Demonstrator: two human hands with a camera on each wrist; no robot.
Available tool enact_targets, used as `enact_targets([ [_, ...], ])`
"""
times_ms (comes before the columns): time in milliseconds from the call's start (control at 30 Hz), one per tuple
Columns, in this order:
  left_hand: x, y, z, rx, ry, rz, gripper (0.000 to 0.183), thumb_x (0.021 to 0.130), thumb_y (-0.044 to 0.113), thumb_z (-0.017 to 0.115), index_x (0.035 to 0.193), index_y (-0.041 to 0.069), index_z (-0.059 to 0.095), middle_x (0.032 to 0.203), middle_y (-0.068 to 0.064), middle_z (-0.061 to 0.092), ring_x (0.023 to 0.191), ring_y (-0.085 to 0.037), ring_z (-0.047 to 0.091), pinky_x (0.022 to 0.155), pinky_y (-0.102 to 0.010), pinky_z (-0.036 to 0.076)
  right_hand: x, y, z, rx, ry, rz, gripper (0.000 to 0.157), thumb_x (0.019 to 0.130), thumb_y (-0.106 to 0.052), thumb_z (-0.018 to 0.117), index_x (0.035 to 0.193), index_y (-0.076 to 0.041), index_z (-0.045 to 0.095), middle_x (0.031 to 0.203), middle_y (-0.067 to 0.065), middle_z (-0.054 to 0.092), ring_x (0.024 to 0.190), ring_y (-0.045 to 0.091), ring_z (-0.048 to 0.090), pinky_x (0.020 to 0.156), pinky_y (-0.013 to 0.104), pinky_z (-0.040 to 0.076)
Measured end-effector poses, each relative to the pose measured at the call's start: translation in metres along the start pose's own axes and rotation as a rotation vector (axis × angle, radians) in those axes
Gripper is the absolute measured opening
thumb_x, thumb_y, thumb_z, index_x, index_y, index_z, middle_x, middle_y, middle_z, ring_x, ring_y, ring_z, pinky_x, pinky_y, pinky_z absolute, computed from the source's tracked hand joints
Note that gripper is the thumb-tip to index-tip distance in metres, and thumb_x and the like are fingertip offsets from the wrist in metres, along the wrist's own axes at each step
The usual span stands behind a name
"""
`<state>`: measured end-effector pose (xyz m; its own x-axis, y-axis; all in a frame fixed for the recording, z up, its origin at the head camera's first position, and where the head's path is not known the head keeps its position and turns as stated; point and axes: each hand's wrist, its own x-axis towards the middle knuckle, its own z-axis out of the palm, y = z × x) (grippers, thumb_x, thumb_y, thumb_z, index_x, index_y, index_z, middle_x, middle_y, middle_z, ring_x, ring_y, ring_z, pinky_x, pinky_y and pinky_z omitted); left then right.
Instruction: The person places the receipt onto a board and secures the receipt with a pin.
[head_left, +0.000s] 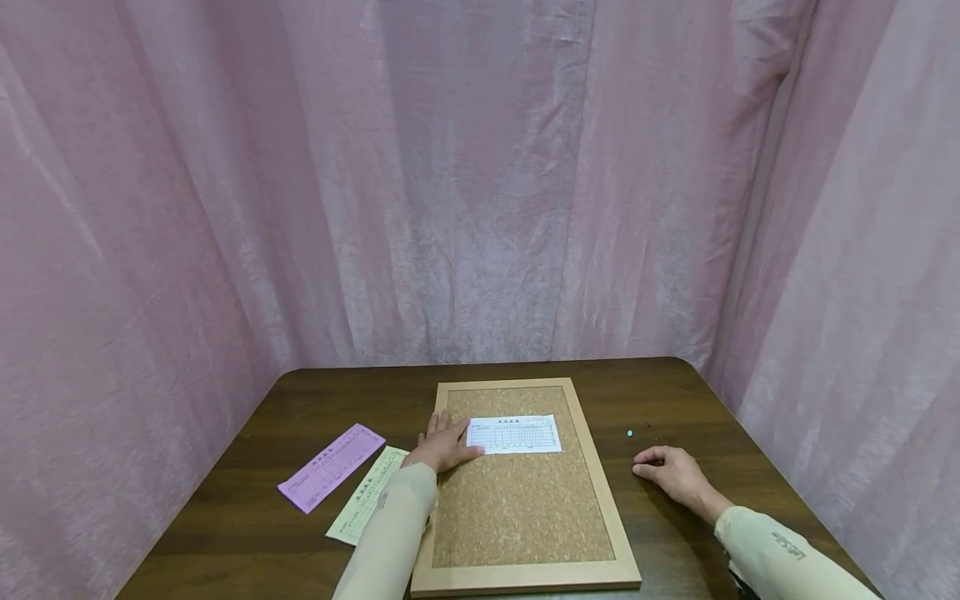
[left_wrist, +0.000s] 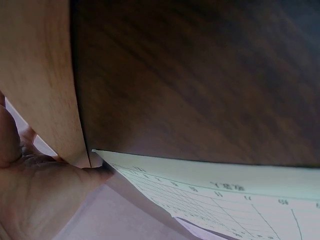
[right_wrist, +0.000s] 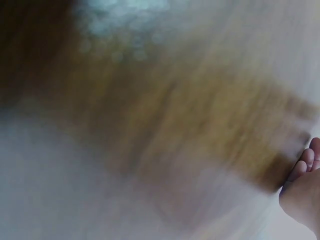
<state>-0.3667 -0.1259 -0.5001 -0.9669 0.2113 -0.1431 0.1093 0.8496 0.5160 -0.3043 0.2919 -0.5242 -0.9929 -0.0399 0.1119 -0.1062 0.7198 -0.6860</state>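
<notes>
My left hand [head_left: 444, 447] lies on the left side of a wood-framed cork board [head_left: 525, 517], fingers spread. Its thumb reaches the lower left corner of a white printed slip [head_left: 513, 434] lying on the upper part of the cork. To the right of the board, my right hand [head_left: 675, 475] hovers low over the table, thumb and forefinger bent close together; I cannot tell whether they pinch something small. Just beyond those fingertips is a tiny light-blue piece [head_left: 630, 433], with a tiny dark piece [head_left: 647, 425] near it. The right wrist view is mostly blurred.
A purple printed slip [head_left: 332, 467] lies at the left of the brown wooden table [head_left: 247, 508]. Beside it, a pale green slip [head_left: 369, 496] is partly covered by my left forearm. Pink curtains [head_left: 480, 183] hang behind the table and along both sides.
</notes>
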Motion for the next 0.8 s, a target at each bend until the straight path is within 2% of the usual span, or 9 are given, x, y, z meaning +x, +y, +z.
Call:
enact_targets([
  [200, -0.0007, 0.0006, -0.0006, -0.001, -0.006, -0.002, 0.077, 0.091, 0.049, 0.067, 0.154, 0.015, 0.038, 0.164, -0.020, 0.008, 0.149, -0.041, 0.000, 0.114, -0.066, 0.011, 0.0008, 0.0001, -0.0009, -0.003, 0.008, -0.007, 0.012, 0.087, -0.019, 0.076, 0.093, -0.008, 0.074, 0.092, 0.004, 0.070, 0.083, 0.017, 0.059, 0.076, 0.036, 0.047],
  [467, 0.0011, -0.0015, 0.0013, -0.014, -0.002, -0.007, 0.078, 0.091, 0.049, 0.068, 0.154, 0.015, 0.038, 0.164, -0.020, 0.008, 0.149, -0.042, 0.000, 0.114, -0.066, 0.011, 0.0018, -0.0020, -0.0020, -0.061, -0.013, -0.054, 0.009, 0.087, -0.015, 0.076, 0.092, -0.007, 0.075, 0.094, 0.006, 0.072, 0.088, 0.023, 0.064, 0.080, 0.043, 0.049],
  [800, 0.0010, -0.0008, 0.0013, -0.012, 0.004, 0.000, 0.078, 0.091, 0.049, 0.068, 0.154, 0.014, 0.039, 0.164, -0.021, 0.008, 0.149, -0.042, 0.000, 0.113, -0.066, 0.011, 0.0018, -0.0034, -0.0027, -0.076, -0.028, -0.046, 0.012, 0.086, -0.014, 0.076, 0.094, -0.005, 0.075, 0.096, 0.009, 0.072, 0.091, 0.028, 0.066, 0.082, 0.047, 0.051],
])
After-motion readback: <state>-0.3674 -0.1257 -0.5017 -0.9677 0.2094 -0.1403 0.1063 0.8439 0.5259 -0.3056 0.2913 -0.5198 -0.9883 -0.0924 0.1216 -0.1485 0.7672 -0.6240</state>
